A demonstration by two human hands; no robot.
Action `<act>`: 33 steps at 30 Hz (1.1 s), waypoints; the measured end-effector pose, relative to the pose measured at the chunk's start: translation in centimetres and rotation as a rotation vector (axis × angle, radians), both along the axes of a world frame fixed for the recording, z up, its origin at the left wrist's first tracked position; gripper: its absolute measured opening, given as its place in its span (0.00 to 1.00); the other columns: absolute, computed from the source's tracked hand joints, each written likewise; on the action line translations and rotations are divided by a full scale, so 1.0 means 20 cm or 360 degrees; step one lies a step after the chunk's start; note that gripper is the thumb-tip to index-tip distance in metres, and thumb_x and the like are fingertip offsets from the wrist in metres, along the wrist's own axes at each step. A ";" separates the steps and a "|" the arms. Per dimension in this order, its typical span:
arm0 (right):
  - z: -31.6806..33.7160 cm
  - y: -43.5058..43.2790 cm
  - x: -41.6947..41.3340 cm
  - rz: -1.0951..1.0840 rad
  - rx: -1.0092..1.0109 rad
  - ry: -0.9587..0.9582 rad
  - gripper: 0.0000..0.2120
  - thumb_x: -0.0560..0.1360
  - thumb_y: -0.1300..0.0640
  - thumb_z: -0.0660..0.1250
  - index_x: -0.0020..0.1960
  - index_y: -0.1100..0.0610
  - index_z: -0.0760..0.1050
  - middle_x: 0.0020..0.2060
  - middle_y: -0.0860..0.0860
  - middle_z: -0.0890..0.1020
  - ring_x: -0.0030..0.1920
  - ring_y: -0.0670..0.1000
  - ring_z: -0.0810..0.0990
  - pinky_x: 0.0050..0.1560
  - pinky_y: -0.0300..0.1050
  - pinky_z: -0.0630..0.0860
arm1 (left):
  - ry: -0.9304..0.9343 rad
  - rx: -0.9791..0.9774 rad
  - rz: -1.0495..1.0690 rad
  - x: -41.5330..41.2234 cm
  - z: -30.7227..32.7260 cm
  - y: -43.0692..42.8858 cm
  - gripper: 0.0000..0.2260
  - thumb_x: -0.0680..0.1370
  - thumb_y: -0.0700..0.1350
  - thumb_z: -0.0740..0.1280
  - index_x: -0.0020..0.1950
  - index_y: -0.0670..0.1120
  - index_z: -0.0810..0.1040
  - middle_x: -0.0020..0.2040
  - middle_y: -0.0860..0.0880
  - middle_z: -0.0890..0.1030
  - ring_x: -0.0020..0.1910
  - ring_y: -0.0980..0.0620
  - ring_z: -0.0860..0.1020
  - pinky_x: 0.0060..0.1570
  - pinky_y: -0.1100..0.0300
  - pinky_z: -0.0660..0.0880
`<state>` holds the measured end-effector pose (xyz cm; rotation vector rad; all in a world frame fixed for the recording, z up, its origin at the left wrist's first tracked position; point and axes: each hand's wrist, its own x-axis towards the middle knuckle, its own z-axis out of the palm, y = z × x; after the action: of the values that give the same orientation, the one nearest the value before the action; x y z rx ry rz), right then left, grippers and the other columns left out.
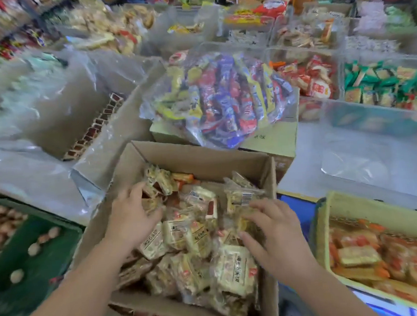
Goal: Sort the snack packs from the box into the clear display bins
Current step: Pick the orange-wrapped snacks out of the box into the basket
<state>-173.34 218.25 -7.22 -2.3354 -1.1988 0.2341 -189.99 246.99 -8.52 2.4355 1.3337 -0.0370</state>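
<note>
Snack packs (196, 236), heaped in box (202, 155) under both hands: I log left grip (130, 221) curled round some at far-left, right grip (278, 232) spread atop pile (nearer the clear bins (373, 110), ahead-right).

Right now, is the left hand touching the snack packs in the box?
Touching. Head view: left hand has fingers and thumb curled round snack packs inside the box, no gap.

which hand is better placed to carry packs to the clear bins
Right, probably. The right hand lies on snack packs at the right side of the box, nearest the clear bins; the left hand grips packs farther left.
</note>
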 end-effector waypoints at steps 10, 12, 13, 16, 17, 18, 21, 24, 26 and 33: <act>-0.03 0.24 -0.14 -0.0324 -0.0805 -0.0237 0.26 0.76 0.29 0.52 0.68 0.38 0.72 0.74 0.45 0.69 0.78 0.53 0.55 0.77 0.61 0.56 | -0.0197 -0.0436 0.0095 0.34 -0.18 0.30 0.46 0.72 0.70 0.70 0.83 0.56 0.52 0.82 0.42 0.53 0.76 0.34 0.65 0.72 0.39 0.68; -0.03 0.26 -0.14 -0.0319 -0.0848 -0.0268 0.28 0.76 0.29 0.51 0.69 0.39 0.72 0.73 0.46 0.70 0.77 0.53 0.59 0.75 0.60 0.59 | -0.0206 -0.0424 0.0195 0.40 -0.20 0.31 0.45 0.72 0.69 0.71 0.82 0.54 0.55 0.79 0.41 0.56 0.73 0.33 0.66 0.68 0.39 0.69; -0.03 0.27 -0.14 -0.0308 -0.0880 -0.0291 0.28 0.77 0.29 0.50 0.69 0.40 0.72 0.72 0.46 0.71 0.76 0.53 0.60 0.75 0.61 0.60 | -0.0208 -0.0391 0.0226 0.42 -0.21 0.31 0.43 0.73 0.66 0.73 0.81 0.53 0.57 0.77 0.41 0.59 0.71 0.33 0.67 0.67 0.40 0.70; -0.03 0.28 -0.15 -0.0311 -0.0932 -0.0331 0.28 0.77 0.29 0.50 0.67 0.42 0.74 0.70 0.46 0.73 0.75 0.54 0.64 0.73 0.63 0.63 | -0.0259 -0.0308 0.0249 0.44 -0.24 0.31 0.32 0.75 0.54 0.74 0.76 0.50 0.65 0.72 0.40 0.63 0.67 0.32 0.67 0.64 0.43 0.71; -0.03 0.28 -0.15 -0.0321 -0.0939 -0.0337 0.28 0.77 0.29 0.51 0.67 0.43 0.74 0.70 0.47 0.74 0.74 0.55 0.65 0.72 0.63 0.64 | -0.0273 -0.0308 0.0241 0.44 -0.25 0.32 0.29 0.75 0.52 0.74 0.74 0.49 0.68 0.71 0.40 0.63 0.66 0.32 0.67 0.64 0.44 0.71; -0.03 0.28 -0.15 -0.0330 -0.0946 -0.0343 0.28 0.77 0.29 0.52 0.66 0.43 0.74 0.69 0.47 0.74 0.74 0.55 0.66 0.72 0.63 0.65 | -0.0288 -0.0316 0.0231 0.44 -0.26 0.32 0.26 0.75 0.50 0.75 0.71 0.49 0.72 0.71 0.40 0.64 0.65 0.33 0.67 0.64 0.44 0.71; -0.04 0.28 -0.15 -0.0349 -0.0954 -0.0370 0.27 0.77 0.30 0.54 0.65 0.44 0.76 0.67 0.48 0.76 0.72 0.55 0.68 0.70 0.64 0.67 | -0.0378 -0.0330 0.0177 0.40 -0.28 0.32 0.17 0.73 0.48 0.77 0.60 0.49 0.79 0.70 0.43 0.65 0.64 0.35 0.68 0.64 0.46 0.70; -0.04 0.28 -0.15 -0.0354 -0.0965 -0.0394 0.27 0.77 0.30 0.54 0.64 0.44 0.76 0.65 0.47 0.77 0.70 0.55 0.70 0.69 0.63 0.67 | -0.0487 -0.0370 0.0077 0.34 -0.28 0.31 0.12 0.72 0.44 0.78 0.52 0.49 0.80 0.70 0.44 0.66 0.66 0.36 0.67 0.64 0.47 0.70; -0.04 0.28 -0.15 -0.0355 -0.0967 -0.0411 0.26 0.77 0.30 0.54 0.64 0.45 0.76 0.64 0.47 0.77 0.70 0.55 0.71 0.69 0.62 0.68 | -0.0587 -0.0365 0.0000 0.31 -0.24 0.29 0.11 0.72 0.41 0.79 0.50 0.48 0.80 0.69 0.44 0.68 0.66 0.36 0.68 0.64 0.48 0.70; -0.02 0.29 -0.16 -0.0374 -0.0921 -0.0402 0.26 0.78 0.32 0.54 0.64 0.46 0.76 0.63 0.46 0.78 0.67 0.54 0.72 0.68 0.59 0.69 | -0.0829 0.0019 -0.0764 0.19 -0.07 0.12 0.15 0.70 0.37 0.78 0.55 0.45 0.83 0.69 0.44 0.72 0.67 0.39 0.70 0.61 0.46 0.75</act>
<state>-176.49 223.95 -7.59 -3.0622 -1.0508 0.2309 -186.14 249.36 -9.87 2.4754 0.5201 0.4492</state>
